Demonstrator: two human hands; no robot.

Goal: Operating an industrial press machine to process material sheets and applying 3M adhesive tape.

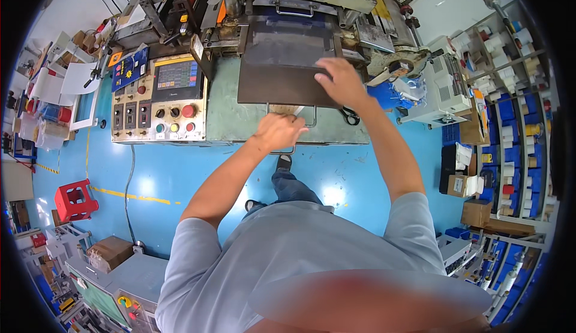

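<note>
A dark brown flat plate [258, 87] juts out from the machine toward me, over the green work surface [225, 102]. A wire handle [315, 114] sticks out from the plate's front edge. My left hand [279, 131] is closed around that handle. Over the plate's right part is my right hand [343, 84], thumb and fingers apart, with nothing visible in it. Whether its fingertips touch the plate I cannot tell. Behind them, a greyish, shiny sheet [288, 42] covers the plate's rear part, and a second metal handle [294, 12] shows under the machine's top.
Left of the plate stands a control panel [129, 108] with a screen [174, 78], knobs and buttons. Black-handled scissors [350, 116] lie at right on the work surface. A red stool [76, 201] stands on the blue floor. Shelves with bins [510, 135] line the right side.
</note>
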